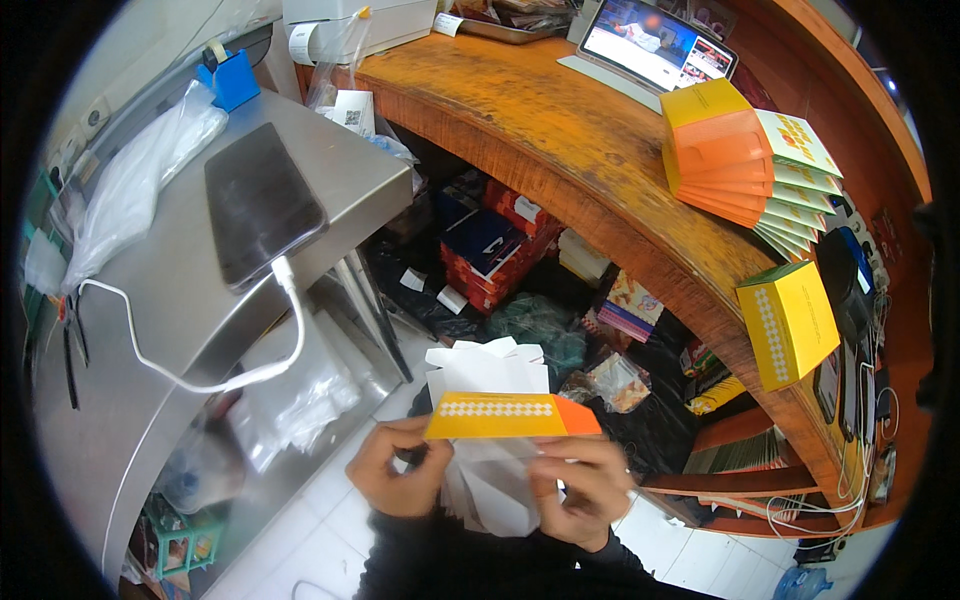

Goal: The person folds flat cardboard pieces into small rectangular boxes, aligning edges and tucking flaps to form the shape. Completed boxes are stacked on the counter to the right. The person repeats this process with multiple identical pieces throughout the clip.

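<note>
Low in the middle, both of my hands hold a partly folded yellow and orange carton (495, 412). A white checkered band runs along its yellow side, and white inner flaps spread above and below it. My left hand (405, 467) pinches the left end with thumb and fingers. At the orange right end, my right hand (580, 487) grips the edge, its fingers slightly blurred. On the wooden table to the right, a stack of nested cartons (715, 160) in yellow, orange and white leans fanned out. Nearer to me stands a closed yellow box (790, 325) with the same checkered band.
A tablet (655, 45) stands on the wooden table (520, 120). On the metal table (360, 200) at left lie a dark phone (262, 205) with a white cable (150, 355), plastic bags (150, 180) and a blue tape dispenser (232, 80). Red boxes (490, 255) sit beneath the wooden table.
</note>
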`<state>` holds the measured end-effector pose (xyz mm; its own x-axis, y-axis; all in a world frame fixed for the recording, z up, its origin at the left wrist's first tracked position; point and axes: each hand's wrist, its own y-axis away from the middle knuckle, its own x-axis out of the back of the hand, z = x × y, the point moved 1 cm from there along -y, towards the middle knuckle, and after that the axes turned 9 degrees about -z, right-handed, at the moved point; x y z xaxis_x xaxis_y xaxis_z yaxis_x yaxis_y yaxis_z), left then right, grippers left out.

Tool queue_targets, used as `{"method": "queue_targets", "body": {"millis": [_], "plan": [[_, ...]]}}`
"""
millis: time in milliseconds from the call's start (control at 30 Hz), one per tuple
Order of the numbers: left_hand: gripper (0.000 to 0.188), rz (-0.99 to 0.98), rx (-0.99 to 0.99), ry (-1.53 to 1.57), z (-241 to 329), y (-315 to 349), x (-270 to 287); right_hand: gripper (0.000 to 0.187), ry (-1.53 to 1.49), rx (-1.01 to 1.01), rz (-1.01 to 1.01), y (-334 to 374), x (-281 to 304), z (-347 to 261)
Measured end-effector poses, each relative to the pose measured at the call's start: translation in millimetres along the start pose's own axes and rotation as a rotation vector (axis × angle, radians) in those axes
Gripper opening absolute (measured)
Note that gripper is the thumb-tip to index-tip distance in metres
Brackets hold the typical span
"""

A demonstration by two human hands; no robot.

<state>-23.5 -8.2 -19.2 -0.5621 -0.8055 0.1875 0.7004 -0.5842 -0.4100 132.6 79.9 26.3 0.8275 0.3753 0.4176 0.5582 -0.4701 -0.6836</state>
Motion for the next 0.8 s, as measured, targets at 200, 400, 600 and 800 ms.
{"method": "queue_targets", "body": {"millis": [200,400,600,800], "plan": [[0.017,-0.061,0.117,0.281,1,-1,0,0.035,0.175,-0.208,0.08,-1,6,23],[0.033,-0.395,-0.125,-0.17,9,-8,-1,0.026,0.059,-0.054,0.208,6,4,29],[0.039,-0.597,0.05,0.392,18,4,-18,0.027,0.307,0.026,-0.002,3,0,24],[0.024,-0.573,0.242,0.521,9,8,-16,0.034,0.275,0.059,-0.242,6,-2,30]]}}
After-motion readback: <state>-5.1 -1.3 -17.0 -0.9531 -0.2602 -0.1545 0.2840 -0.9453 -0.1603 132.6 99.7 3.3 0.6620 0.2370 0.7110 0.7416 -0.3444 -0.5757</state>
